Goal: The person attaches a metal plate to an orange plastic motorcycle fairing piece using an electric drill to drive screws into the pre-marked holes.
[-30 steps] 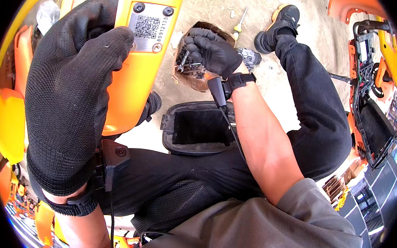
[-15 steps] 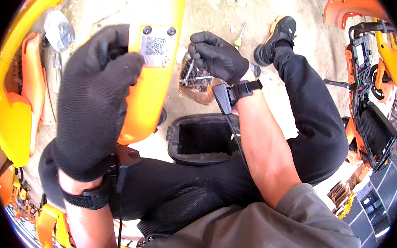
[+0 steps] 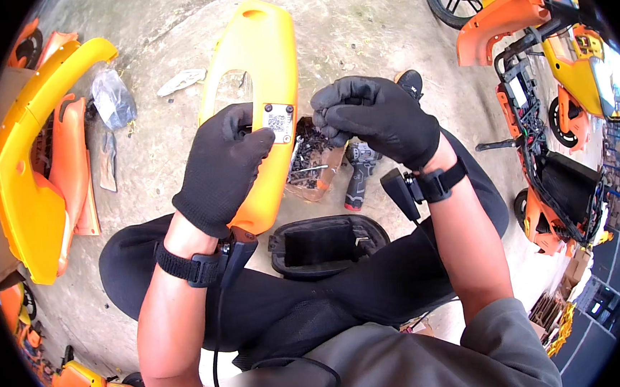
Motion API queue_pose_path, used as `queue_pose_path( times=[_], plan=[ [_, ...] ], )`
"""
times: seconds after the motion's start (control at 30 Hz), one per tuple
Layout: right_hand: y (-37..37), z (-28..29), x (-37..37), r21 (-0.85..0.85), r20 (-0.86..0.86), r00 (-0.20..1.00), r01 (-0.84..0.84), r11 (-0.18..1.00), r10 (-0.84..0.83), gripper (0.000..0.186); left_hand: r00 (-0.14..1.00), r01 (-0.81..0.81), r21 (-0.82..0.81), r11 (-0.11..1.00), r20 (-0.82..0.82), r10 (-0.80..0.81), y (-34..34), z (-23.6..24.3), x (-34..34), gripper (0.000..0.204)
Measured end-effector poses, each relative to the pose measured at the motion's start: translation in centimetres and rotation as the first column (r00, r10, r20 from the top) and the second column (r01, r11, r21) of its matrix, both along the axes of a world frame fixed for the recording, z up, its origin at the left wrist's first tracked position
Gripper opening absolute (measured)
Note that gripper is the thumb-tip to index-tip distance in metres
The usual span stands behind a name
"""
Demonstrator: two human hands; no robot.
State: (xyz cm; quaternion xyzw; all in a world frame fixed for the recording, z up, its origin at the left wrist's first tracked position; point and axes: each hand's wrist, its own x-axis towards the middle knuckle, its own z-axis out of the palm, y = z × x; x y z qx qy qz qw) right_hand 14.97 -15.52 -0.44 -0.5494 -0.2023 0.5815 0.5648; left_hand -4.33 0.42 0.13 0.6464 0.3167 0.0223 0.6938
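Note:
My left hand (image 3: 218,171), in a black knit glove, grips the side of a long yellow plastic panel (image 3: 272,56) with an oval cutout. The panel stands tilted over my lap. Its small silver plate (image 3: 278,122) bears a printed square code and dark screws in its upper corners; my left thumb lies at the plate's edge. To the right of the panel and apart from it, my gloved right hand (image 3: 384,120) is closed, fingertips pinched together. Whatever is between them is too small or hidden to make out. Below them, a cardboard box (image 3: 333,164) holds many loose dark screws.
A cordless drill (image 3: 356,179) lies beside the box. Between my legs sits an open black bin (image 3: 379,242). Yellow and orange panels (image 3: 18,185) and a plastic bag (image 3: 113,99) are at left. A partly built scooter frame (image 3: 524,121) stands at right.
The yellow panel and my left hand now appear lower and farther from the camera. My right hand has shifted right, its fingers still pinched. The drill has come into view beside the box.

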Motion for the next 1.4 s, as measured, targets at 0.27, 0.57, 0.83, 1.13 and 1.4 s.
queue_pose_path(
  times=[0.27, 0.57, 0.83, 1.13, 1.4],
  plan=[
    [-2.1, 1.6, -3.6, 0.022, -0.065, 0.997, 0.038, 0.999, -0.036, 0.032, 0.995, 0.097, -0.017, 0.995, -0.018, -0.097, -1.7, 0.6, 0.8, 0.027],
    [-2.2, 0.5, -3.8, 0.032, -0.126, 0.988, 0.096, 0.995, -0.091, 0.033, 0.992, 0.128, 0.031, 0.991, -0.004, -0.128, -1.4, -0.3, 0.8, 0.032],
    [-2.6, 0.4, -3.1, -0.059, 0.082, 0.973, 0.221, 0.974, -0.216, 0.021, 0.985, 0.142, 0.003, 0.99, 0.097, -0.142, -1.4, -0.8, 0.8, 0.031],
    [-2.7, -1.9, -2.3, 0.07, 0.063, 0.959, 0.27, 0.96, -0.275, 0.021, 0.972, 0.23, -0.097, 0.968, 0.077, -0.224, -1.0, -0.3, 0.4, 0.038],
    [-2.9, -2.3, -1.7, 0.008, 0.159, 0.97, 0.187, 0.982, -0.186, 0.025, 0.968, 0.252, -0.101, 0.962, 0.008, -0.252, -1.2, -0.9, 0.2, 0.032]
  ],
)
